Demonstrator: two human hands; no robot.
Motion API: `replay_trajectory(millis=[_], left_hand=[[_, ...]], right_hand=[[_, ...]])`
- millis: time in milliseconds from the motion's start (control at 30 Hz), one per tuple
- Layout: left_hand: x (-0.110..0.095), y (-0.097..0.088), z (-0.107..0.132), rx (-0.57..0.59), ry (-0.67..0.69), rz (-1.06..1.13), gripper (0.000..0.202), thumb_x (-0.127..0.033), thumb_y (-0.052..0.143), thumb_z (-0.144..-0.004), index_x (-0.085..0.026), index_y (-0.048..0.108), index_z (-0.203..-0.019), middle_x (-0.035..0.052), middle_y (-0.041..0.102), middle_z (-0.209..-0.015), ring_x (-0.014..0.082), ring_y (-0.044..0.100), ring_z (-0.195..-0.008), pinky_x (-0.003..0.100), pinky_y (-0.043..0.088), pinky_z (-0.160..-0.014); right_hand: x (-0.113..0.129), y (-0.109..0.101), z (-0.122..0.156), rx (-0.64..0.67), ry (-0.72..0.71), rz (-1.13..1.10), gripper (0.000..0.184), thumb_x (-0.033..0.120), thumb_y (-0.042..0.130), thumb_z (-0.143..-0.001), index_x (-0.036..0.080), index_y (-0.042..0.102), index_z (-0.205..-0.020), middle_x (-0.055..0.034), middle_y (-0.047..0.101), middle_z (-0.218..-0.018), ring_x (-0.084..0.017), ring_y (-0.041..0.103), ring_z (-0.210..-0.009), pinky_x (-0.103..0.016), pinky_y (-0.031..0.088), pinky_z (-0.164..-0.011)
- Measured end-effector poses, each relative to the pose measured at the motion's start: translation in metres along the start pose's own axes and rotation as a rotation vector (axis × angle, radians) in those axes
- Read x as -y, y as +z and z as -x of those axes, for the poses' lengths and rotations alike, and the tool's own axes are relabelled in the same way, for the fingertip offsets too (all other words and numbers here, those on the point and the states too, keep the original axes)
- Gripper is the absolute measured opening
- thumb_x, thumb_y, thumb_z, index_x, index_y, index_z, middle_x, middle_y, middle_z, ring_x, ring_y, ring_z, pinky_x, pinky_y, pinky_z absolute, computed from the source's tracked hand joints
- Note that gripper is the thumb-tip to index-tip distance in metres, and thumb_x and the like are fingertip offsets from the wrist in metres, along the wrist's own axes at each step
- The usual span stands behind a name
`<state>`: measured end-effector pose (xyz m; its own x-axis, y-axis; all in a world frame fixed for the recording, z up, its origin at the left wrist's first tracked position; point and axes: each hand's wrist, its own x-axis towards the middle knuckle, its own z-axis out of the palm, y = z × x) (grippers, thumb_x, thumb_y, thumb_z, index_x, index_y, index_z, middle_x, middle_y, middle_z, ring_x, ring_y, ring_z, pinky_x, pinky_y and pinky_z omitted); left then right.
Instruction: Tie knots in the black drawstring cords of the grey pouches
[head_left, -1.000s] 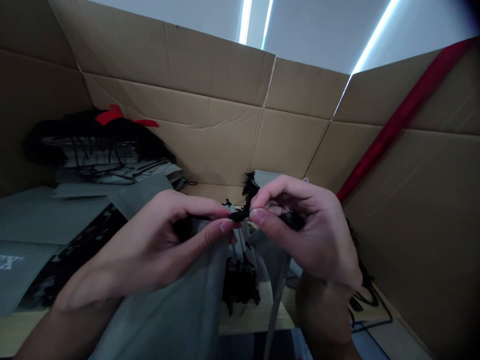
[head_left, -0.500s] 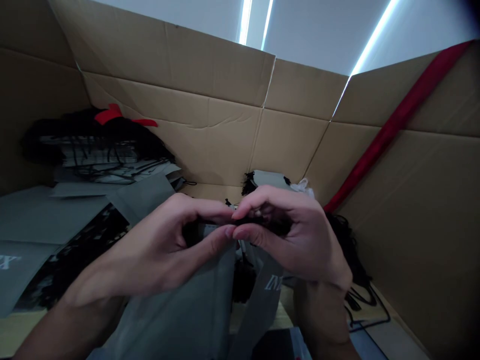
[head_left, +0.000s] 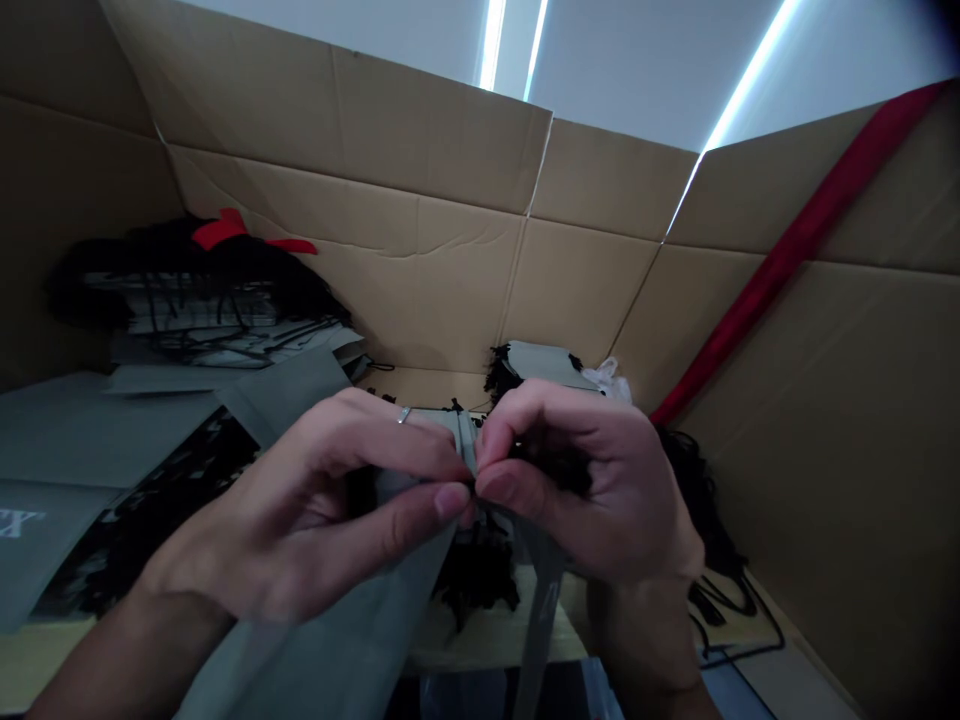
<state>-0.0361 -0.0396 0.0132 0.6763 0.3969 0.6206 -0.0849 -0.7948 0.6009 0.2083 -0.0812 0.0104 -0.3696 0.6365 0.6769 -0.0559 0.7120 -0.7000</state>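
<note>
My left hand (head_left: 330, 510) is closed in a pinch of thumb and forefinger, with a ring on one finger. Fingertip to fingertip with it, my right hand (head_left: 577, 480) pinches too. Between them a short dark bit shows, which looks like black cord; most of it is hidden by the fingers. Below my left hand hangs a grey paper bag (head_left: 337, 640), its top edge behind the fingers. Under my right hand a narrow grey side of a bag (head_left: 541, 620) hangs edge-on; whether it is the same bag I cannot tell.
Cardboard walls (head_left: 420, 270) enclose the work space. Stacked grey bags with black cords (head_left: 202, 310) lie at the left, topped by a red strip (head_left: 221, 230). More grey bags (head_left: 544, 360) lie behind my hands. Black cords (head_left: 697, 500) hang at the right.
My fingertips have moved slightly down, still meeting. The grey bag below has swung left, and the right-hand grey side has turned edge-on, uncovering a black cord bundle between them.
</note>
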Motion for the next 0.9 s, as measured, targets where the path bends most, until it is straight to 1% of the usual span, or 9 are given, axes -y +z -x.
replay_trajectory(millis=[100,233,333,433,533,667,733,800,900], left_hand=[[-0.001,-0.001,0.001,-0.045,-0.012,-0.054,0.026,-0.022,0.074,-0.111,-0.025,0.078,-0.085,-0.0022,0.070,-0.069,0.0145,0.058,-0.058,0.029,0.047,-0.056],[-0.003,-0.001,-0.002,-0.127,-0.006,-0.184,0.027,-0.022,0.070,-0.114,-0.023,0.081,-0.089,-0.0027,0.076,-0.076,0.0133,0.064,-0.063,0.026,0.049,-0.061],[-0.002,-0.001,-0.005,-0.128,-0.034,-0.188,0.030,-0.025,0.067,-0.116,-0.022,0.084,-0.091,-0.0021,0.082,-0.082,0.0136,0.070,-0.069,0.024,0.051,-0.062],[0.000,-0.002,-0.004,-0.137,-0.035,-0.182,0.028,-0.024,0.068,-0.116,-0.022,0.085,-0.094,-0.0026,0.083,-0.083,0.0133,0.072,-0.071,0.023,0.051,-0.063],[0.003,-0.002,-0.004,-0.139,0.003,-0.188,0.027,-0.020,0.067,-0.116,-0.021,0.083,-0.095,-0.0021,0.083,-0.085,0.0128,0.069,-0.069,0.023,0.053,-0.064],[0.004,0.001,-0.005,-0.149,0.008,-0.198,0.022,-0.019,0.068,-0.115,-0.021,0.082,-0.098,-0.0020,0.079,-0.082,0.0131,0.065,-0.067,0.023,0.052,-0.064],[0.004,0.003,-0.006,-0.158,0.013,-0.198,0.023,-0.020,0.068,-0.115,-0.021,0.080,-0.096,-0.0022,0.073,-0.077,0.0123,0.060,-0.064,0.024,0.048,-0.061],[0.005,0.006,-0.006,-0.150,0.021,-0.190,0.029,-0.020,0.066,-0.116,-0.020,0.075,-0.089,-0.0030,0.065,-0.071,0.0107,0.052,-0.060,0.024,0.042,-0.057],[0.007,0.007,-0.008,-0.125,0.042,-0.188,0.033,-0.019,0.062,-0.118,-0.019,0.071,-0.086,-0.0046,0.056,-0.069,0.0093,0.043,-0.059,0.025,0.036,-0.055]], right_hand=[[0.001,0.000,-0.001,-0.048,0.016,-0.020,0.026,0.029,0.109,-0.093,0.021,0.088,-0.107,-0.0015,0.086,-0.093,-0.015,0.080,-0.076,-0.023,0.064,-0.067],[0.008,-0.009,-0.001,-0.112,0.088,0.031,0.040,0.023,0.114,-0.085,0.022,0.088,-0.116,-0.0024,0.087,-0.099,-0.015,0.082,-0.080,-0.021,0.065,-0.068],[0.014,-0.013,-0.001,-0.163,0.135,0.113,0.036,0.021,0.112,-0.086,0.021,0.088,-0.113,-0.0028,0.087,-0.093,-0.016,0.080,-0.078,-0.023,0.065,-0.068],[0.015,-0.012,-0.003,-0.181,0.147,0.165,0.026,0.019,0.106,-0.091,0.020,0.088,-0.109,-0.0022,0.086,-0.090,-0.014,0.078,-0.074,-0.022,0.064,-0.065],[0.013,-0.011,-0.005,-0.194,0.158,0.190,0.020,0.017,0.102,-0.095,0.019,0.088,-0.108,-0.0021,0.086,-0.088,-0.014,0.080,-0.075,-0.021,0.064,-0.064],[0.009,-0.012,-0.007,-0.182,0.169,0.171,0.022,0.013,0.104,-0.092,0.019,0.088,-0.106,-0.0008,0.087,-0.088,-0.013,0.079,-0.074,-0.020,0.062,-0.063],[0.008,-0.012,-0.007,-0.179,0.163,0.162,0.023,0.010,0.104,-0.090,0.019,0.087,-0.103,0.0007,0.085,-0.086,-0.012,0.077,-0.072,-0.018,0.060,-0.062],[0.008,-0.011,-0.007,-0.173,0.157,0.153,0.024,0.008,0.102,-0.091,0.019,0.085,-0.103,0.0008,0.085,-0.087,-0.012,0.078,-0.074,-0.018,0.062,-0.065],[0.008,-0.010,-0.006,-0.145,0.130,0.167,0.014,0.013,0.094,-0.101,0.019,0.083,-0.107,-0.0013,0.086,-0.092,-0.014,0.082,-0.080,-0.021,0.065,-0.071]])
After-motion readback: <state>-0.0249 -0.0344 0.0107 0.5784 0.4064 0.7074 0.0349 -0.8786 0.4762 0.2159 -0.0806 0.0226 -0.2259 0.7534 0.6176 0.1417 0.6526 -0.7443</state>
